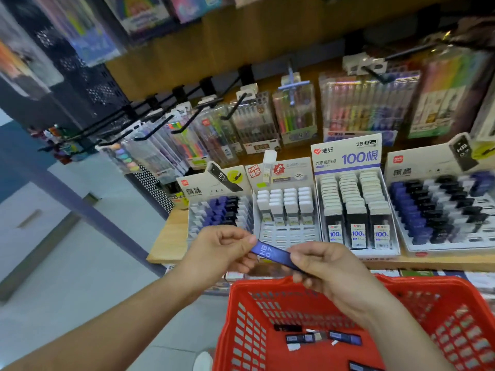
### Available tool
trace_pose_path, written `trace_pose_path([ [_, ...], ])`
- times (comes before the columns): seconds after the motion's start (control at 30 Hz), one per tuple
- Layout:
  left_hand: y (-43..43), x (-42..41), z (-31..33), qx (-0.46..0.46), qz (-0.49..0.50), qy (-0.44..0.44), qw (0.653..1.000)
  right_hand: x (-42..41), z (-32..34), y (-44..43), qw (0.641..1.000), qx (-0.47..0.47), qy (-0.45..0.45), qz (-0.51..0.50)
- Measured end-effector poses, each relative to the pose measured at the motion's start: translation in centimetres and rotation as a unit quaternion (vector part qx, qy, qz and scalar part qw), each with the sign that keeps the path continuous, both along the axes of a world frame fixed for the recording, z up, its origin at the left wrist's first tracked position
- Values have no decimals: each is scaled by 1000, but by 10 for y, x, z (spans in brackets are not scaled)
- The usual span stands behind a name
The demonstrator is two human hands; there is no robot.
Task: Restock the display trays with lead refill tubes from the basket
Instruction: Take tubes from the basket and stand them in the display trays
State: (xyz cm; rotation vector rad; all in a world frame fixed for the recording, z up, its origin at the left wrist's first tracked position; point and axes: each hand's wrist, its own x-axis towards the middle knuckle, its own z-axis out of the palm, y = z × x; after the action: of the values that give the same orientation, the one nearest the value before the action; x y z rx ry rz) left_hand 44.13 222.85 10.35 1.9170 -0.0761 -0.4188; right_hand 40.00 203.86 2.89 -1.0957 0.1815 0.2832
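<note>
A blue lead refill tube (pixel 270 253) marked HB 0.7 is held between both hands above the red basket (pixel 233 325). My left hand (pixel 222 250) pinches its upper end and my right hand (pixel 326 269) grips its lower end. Several more tubes (pixel 321 337) lie on the basket floor. Just beyond the hands, a display tray (pixel 221 210) on the wooden shelf holds white, blue and black tubes. Beside it stand a tray of white-capped tubes (pixel 286 210), a 2B "100" tray (pixel 353 210) and a wide tray (pixel 442 207) at the right.
Packs of pens (pixel 369 103) hang on black hooks (pixel 187 121) above the trays. The wooden shelf edge (pixel 163 245) ends at the left, with light floor (pixel 80 263) beyond. A black perforated panel (pixel 152 188) stands at the shelf's left end.
</note>
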Motion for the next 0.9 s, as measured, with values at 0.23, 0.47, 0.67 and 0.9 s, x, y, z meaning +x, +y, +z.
trace_pose_path([
  [0.23, 45, 1, 5, -39, 12, 45, 998, 6, 14, 53, 990, -133, -54, 6],
  [0.47, 136, 42, 18, 105, 141, -142, 974, 26, 0, 72, 919, -379, -107, 9],
  [0.67, 145, 64, -1, 255, 52, -243, 934, 52, 0, 87, 831, -520, -193, 41],
  [0.9, 129, 81, -35, 380, -73, -351, 853, 73, -1, 100, 754, -607, -240, 76],
])
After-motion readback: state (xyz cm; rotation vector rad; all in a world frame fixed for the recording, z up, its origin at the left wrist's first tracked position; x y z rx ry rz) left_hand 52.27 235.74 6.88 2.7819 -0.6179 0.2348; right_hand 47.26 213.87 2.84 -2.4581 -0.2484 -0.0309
